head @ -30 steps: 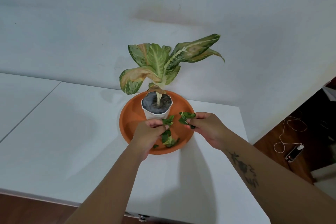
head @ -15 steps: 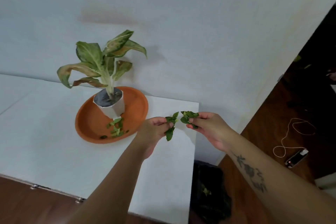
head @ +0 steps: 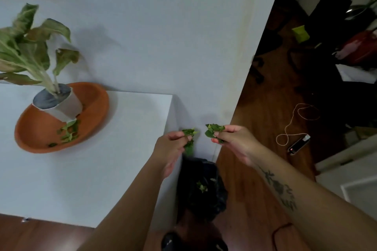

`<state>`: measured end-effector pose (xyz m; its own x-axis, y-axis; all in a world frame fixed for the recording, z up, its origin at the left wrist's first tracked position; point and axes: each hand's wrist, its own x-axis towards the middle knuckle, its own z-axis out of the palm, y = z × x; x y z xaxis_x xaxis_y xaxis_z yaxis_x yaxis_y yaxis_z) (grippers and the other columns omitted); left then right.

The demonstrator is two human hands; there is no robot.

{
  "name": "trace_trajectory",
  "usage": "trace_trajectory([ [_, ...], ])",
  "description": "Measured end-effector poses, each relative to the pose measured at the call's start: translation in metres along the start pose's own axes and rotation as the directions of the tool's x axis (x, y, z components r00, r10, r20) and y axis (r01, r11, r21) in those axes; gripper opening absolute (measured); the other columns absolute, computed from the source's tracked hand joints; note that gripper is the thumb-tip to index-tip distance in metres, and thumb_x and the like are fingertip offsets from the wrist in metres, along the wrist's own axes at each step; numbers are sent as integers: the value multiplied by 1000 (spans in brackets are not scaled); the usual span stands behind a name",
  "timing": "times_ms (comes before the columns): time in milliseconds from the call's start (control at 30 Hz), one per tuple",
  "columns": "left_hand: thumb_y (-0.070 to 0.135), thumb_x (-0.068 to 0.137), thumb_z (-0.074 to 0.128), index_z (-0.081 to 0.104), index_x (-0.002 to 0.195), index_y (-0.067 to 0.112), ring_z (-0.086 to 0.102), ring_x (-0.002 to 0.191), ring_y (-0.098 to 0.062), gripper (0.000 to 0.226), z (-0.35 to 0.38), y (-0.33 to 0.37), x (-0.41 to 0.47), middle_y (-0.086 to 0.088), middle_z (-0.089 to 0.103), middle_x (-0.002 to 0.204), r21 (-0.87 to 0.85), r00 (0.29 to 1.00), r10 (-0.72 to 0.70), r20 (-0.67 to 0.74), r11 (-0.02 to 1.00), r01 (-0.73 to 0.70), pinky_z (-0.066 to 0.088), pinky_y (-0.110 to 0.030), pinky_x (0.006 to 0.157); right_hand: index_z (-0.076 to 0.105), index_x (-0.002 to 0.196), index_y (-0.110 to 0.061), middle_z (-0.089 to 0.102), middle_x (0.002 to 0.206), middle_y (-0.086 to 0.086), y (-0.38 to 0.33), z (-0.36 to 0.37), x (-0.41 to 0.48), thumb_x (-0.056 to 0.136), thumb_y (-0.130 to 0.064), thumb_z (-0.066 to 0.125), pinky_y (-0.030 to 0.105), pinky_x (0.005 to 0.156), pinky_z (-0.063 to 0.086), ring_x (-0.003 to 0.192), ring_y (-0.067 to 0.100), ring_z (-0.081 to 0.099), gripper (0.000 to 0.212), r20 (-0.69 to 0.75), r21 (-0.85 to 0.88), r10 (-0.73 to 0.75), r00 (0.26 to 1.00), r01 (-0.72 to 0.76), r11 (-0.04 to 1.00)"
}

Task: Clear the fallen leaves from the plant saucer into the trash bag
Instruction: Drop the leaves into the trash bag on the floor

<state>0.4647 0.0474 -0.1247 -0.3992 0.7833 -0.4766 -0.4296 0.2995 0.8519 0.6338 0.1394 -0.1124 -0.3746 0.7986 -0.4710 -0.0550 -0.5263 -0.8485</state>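
An orange saucer (head: 92, 106) sits on the white table (head: 85, 173) at the left, holding a white pot with a plant (head: 61, 106). Several green leaves (head: 69, 131) lie in the saucer in front of the pot. My left hand (head: 170, 149) pinches a bunch of green leaves (head: 189, 137) at the table's right edge. To its right, my right hand (head: 234, 141) grips a second bunch of leaves (head: 213, 129). Both hands hover above a black trash bag (head: 204, 189) on the floor, with a few leaf bits inside.
A white wall stands behind the table. To the right is a wooden floor (head: 263, 112) with a phone (head: 298, 144) on a coiled white cable (head: 293, 124). Dark furniture and a red object (head: 361, 47) fill the far right.
Both hands have carried their leaves rightward, from over the saucer to past the table's right edge above the trash bag. My view has turned right, bringing the bag into sight.
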Motion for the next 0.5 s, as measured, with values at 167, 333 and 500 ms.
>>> trace_trajectory([
  [167, -2, 86, 66, 69, 105, -6, 64, 92, -21, 19, 7, -39, 22, -16, 69, 98, 17, 997, -75, -32, 997, 75, 54, -30, 87, 63, 97, 16, 69, 86, 17, 27, -20, 16, 85, 12, 60, 17, 62, 58, 71, 23, 66, 13, -52, -19, 65, 997, -66, 998],
  [333, 3, 84, 71, 69, 110, 1, 69, 73, -6, 26, 8, -96, 46, -10, 74, 96, 58, 976, -169, -139, 982, 179, 49, -8, 55, 64, 94, 11, 67, 80, 14, 70, -43, 39, 86, 12, 59, 15, 56, 57, 57, 13, 67, 10, -144, -22, 142, 979, -146, 989],
  [500, 1, 82, 73, 68, 106, -1, 65, 65, -13, 25, 4, -155, 73, -7, 70, 77, 95, 940, -227, -253, 961, 258, 52, -21, 59, 65, 94, 7, 66, 80, 13, 133, -66, 70, 86, 10, 60, 12, 52, 53, 52, 7, 67, 9, -227, -40, 238, 944, -253, 967],
])
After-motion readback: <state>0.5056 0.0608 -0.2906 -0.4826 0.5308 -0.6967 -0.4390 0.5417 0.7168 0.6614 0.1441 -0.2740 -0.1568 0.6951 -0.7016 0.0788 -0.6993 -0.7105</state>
